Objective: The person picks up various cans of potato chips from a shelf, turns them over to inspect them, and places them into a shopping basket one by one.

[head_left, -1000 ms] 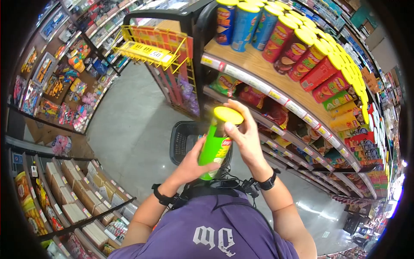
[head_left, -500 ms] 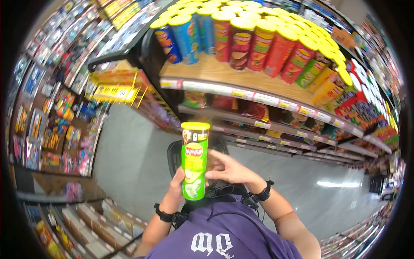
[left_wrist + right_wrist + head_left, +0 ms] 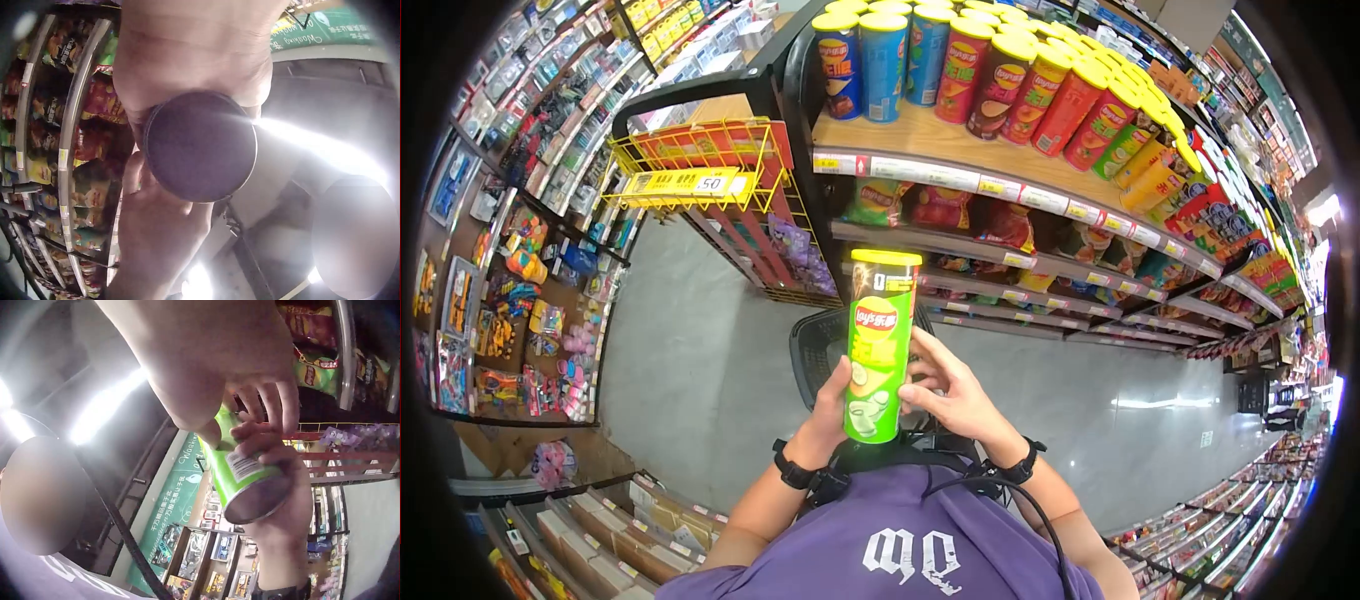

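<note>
A green chip can (image 3: 880,360) with a yellow lid stands nearly upright in front of the torso, its label facing the head camera. My left hand (image 3: 825,410) grips its lower part, thumb along the left side. In the right wrist view, the left fingers (image 3: 259,447) curl around the can beside its barcode. My right hand (image 3: 960,405) is at the can's right side, thumb and fingertips right at its surface, fingers fairly straight. The can's dark round base (image 3: 200,150) fills the middle of the left wrist view.
A dark shopping basket (image 3: 805,365) is partly hidden behind the can. Rows of yellow-lidded cans (image 3: 1000,85) stand on the wooden shelf (image 3: 940,145) ahead, above bagged chips (image 3: 940,208). A yellow wire rack (image 3: 690,180) hangs at the shelf's left end. Grey floor (image 3: 675,330) spreads around.
The can has turned upright with its label facing the head camera. My right hand has moved from the lid down to the can's lower right side. The left hand keeps its hold.
</note>
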The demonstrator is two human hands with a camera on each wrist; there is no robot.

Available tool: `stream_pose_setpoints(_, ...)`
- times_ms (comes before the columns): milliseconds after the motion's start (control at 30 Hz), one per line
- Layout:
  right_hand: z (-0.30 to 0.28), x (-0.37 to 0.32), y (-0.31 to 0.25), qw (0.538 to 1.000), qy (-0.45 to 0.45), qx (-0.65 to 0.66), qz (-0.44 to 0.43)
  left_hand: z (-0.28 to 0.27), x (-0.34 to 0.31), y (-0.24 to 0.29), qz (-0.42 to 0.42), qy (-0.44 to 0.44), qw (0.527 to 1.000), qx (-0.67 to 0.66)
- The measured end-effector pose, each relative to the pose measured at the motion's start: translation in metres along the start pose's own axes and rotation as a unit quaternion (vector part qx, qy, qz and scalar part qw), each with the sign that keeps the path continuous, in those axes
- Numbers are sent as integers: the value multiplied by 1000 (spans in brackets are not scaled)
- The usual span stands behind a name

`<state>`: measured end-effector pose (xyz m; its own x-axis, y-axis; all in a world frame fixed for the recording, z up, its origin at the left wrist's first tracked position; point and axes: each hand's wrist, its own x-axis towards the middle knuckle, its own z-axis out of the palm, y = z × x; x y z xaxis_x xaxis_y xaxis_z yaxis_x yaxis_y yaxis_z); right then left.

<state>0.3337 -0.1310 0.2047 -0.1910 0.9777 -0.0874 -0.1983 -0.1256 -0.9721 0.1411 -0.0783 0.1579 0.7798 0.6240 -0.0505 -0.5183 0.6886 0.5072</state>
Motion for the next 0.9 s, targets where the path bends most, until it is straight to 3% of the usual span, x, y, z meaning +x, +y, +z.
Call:
stream_pose_setpoints(67,10,-10,1,995,52,-87,-21,5,-7,-4,53,73,993,77)
stream_pose_setpoints(100,15,-14,-3,989,64,-126,-44,-17,-5,-4,71,-52,992,94)
stream_pose_setpoints(133,16,-14,-3,988,71,-128,-49,-20,-10,-7,68,-60,991,97)
stream_pose_setpoints(200,15,-17,-3,991,46,-115,-59,6,-15,3,119,79,981,132)
stream_pose_setpoints(267,22,-16,-7,995,37,-84,-46,16,-21,16,127,64,974,176)
stream_pose_setpoints(333,36,-12,-12,993,36,-49,-99,30,-29,24,164,93,904,384)
stream_pose_setpoints(400,37,-10,3,995,21,-1,-98,49,-41,35,164,80,902,393)
stream_pose_setpoints(467,35,-6,12,991,28,11,-134,60,-54,38,127,61,867,477)
stream_pose_setpoints(533,40,-9,6,986,19,25,-164,51,-55,35,164,73,848,499)
stream_pose_setpoints(600,41,-16,9,952,-73,288,-69,45,-57,34,272,32,678,682)
stream_pose_setpoints(633,45,-18,13,943,-53,326,-42,45,-57,30,275,26,725,631)
stream_pose_setpoints(667,45,-19,16,943,-54,326,-34,47,-58,26,273,33,727,629)
stream_pose_setpoints(733,44,-22,23,923,-75,377,3,48,-62,19,217,34,804,553)
stream_pose_setpoints(900,38,-23,23,934,-70,350,1,39,-58,15,229,34,785,575)
